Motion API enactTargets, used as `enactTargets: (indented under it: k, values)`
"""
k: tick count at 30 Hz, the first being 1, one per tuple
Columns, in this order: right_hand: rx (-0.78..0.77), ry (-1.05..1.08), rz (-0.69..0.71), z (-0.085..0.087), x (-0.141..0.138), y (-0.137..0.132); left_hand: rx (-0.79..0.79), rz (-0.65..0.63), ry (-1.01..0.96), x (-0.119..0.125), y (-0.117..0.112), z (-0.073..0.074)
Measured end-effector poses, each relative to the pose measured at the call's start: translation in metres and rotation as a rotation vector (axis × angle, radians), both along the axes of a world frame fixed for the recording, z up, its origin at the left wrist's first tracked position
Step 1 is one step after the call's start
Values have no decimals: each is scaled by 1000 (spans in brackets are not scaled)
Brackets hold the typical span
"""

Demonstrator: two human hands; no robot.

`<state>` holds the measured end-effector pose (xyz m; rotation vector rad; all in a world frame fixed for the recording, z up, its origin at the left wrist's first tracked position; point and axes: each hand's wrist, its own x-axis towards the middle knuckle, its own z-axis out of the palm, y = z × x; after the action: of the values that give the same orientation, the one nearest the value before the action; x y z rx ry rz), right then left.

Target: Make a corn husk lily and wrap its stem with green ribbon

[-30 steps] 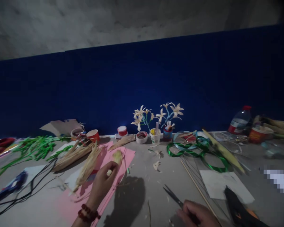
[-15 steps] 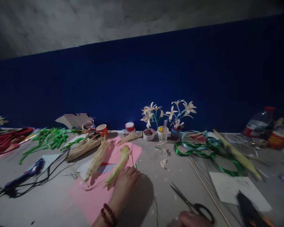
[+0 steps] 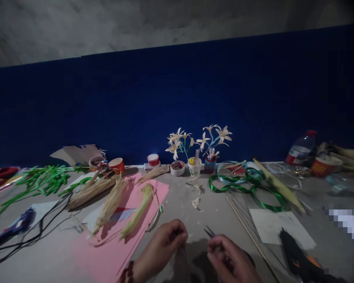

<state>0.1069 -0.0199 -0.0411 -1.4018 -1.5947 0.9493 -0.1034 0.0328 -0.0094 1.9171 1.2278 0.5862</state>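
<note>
My left hand is low at the centre, with a bead bracelet at the wrist and its fingers curled into a pinch on something thin that I cannot make out. My right hand is close beside it, fingers closed over the scissors, whose dark tips stick out above the knuckles. The two hands nearly touch over the grey table. A pale green corn husk lies loose on the pink paper, to the left of my left hand.
Dried husk bundles and green strips lie at the left, by a blue glue gun with black cables. Green ribbon, thin sticks, white paper and a black glue gun are right. Husk flowers, cups and a bottle stand at the back.
My left hand let go of the green husk, which now lies on the pink paper, and came right to the centre. My right hand rose onto the scissors and closed toward the left hand.
</note>
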Motion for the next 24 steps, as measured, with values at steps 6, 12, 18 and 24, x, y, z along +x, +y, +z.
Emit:
enactTargets:
  k: [6,12,18,24]
  values:
    - [-118,272,83,6,-16,9,-177,-73,-228,24,-14,11]
    - [-209,456,79,13,-6,5,-239,-104,-468,20,-21,17]
    - [-292,562,102,27,1,1,-264,-96,-537,21,-24,22]
    - [-269,538,121,34,2,-1,-83,-82,-379,21,-25,35]
